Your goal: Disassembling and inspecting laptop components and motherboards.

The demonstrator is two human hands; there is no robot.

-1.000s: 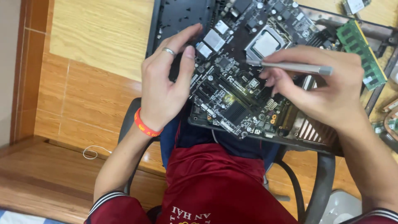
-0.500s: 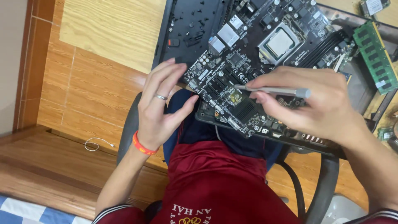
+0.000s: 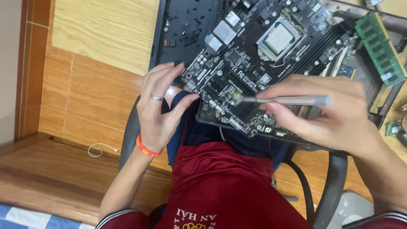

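Right hand (image 3: 335, 118) grips a silver screwdriver (image 3: 288, 100) lying level, tip pointing left onto the circuit board (image 3: 254, 72) near its front edge. Left hand (image 3: 159, 110), fingers loosely open, touches the board's left corner over the lap.

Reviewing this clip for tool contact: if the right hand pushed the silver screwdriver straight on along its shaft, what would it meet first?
Probably the motherboard: the right hand aims the screwdriver leftward, tip apparently already at a small component near the board's lower edge; depth is unclear.
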